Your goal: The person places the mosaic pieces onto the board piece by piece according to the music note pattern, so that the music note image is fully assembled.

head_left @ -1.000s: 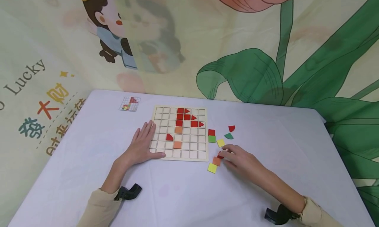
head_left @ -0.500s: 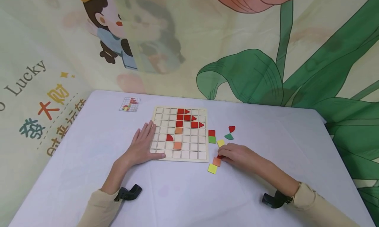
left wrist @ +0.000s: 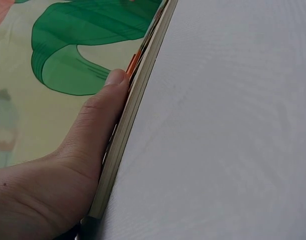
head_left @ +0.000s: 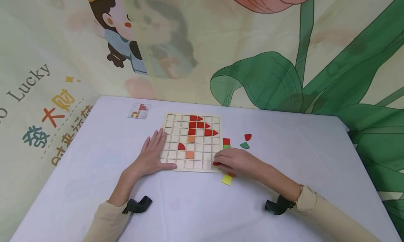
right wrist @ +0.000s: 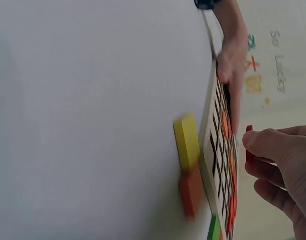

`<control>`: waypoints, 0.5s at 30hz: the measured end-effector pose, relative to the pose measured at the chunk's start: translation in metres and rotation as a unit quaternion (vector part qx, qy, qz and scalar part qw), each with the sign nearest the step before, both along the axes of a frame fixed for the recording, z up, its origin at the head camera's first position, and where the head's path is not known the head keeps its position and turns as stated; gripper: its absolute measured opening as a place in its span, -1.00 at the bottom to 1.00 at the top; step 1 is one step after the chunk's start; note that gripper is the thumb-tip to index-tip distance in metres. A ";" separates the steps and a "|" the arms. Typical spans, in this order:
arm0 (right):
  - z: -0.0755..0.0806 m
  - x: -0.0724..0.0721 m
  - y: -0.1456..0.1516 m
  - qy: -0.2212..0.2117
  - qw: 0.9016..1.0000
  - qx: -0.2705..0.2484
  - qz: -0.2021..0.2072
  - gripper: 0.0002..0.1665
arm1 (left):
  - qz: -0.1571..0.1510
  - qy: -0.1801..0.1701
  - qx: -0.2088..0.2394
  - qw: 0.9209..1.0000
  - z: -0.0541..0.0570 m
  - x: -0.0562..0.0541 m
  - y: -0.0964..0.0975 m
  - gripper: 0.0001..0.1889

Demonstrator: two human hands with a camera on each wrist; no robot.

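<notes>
A wooden grid board (head_left: 203, 155) lies mid-table, with red squares and triangles in its upper rows. Lower down sit a red quarter-circle tile (head_left: 181, 146) and two orange squares, one of them the orange tile (head_left: 189, 155). My left hand (head_left: 152, 152) rests along the board's left side, fingers straight and spread, thumb on the front edge; the left wrist view shows that thumb (left wrist: 100, 112) against the wooden rim. Over the board's lower right corner, my right hand (head_left: 240, 160) pinches a small red tile (right wrist: 249, 145) between thumb and fingertips. Its shape is mostly hidden by the fingers.
Right of the board lie a red square (head_left: 226, 141), a partly covered green tile (head_left: 226, 147), a yellow tile (head_left: 227, 180) and a partly covered orange tile (right wrist: 191, 191). Farther right are a red quarter-circle (head_left: 248, 137) and a green one (head_left: 244, 145). A pattern card (head_left: 139, 111) lies back left.
My right hand has taken a red tile from the loose row and carried it left to the board's lower right corner. The left hand has stayed in place.
</notes>
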State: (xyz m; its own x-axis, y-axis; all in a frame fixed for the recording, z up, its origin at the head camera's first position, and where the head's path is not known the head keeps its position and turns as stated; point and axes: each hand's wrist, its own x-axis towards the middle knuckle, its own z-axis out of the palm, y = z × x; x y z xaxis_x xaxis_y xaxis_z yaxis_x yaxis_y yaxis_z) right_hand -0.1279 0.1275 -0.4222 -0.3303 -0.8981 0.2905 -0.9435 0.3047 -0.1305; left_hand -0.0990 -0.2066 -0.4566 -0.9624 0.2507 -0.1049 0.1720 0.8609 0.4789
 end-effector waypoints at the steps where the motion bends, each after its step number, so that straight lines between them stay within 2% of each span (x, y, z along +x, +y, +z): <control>1: 0.000 0.001 -0.008 -0.010 1.000 0.012 0.006 -0.66 | 0.000 0.000 -0.001 1.000 0.000 0.000 0.000 0.31; 5: -0.001 0.003 -0.039 -0.044 0.998 0.048 0.021 -0.72 | -0.001 -0.003 -0.005 1.000 0.001 0.000 -0.001 0.32; 8: -0.003 0.001 -0.057 -0.052 0.996 0.061 0.029 -0.74 | -0.003 -0.005 -0.004 1.000 0.003 0.000 -0.001 0.33; 15: -0.004 -0.001 -0.077 0.009 0.991 0.123 0.045 -0.75 | -0.012 -0.009 -0.010 1.000 0.002 0.001 0.001 0.34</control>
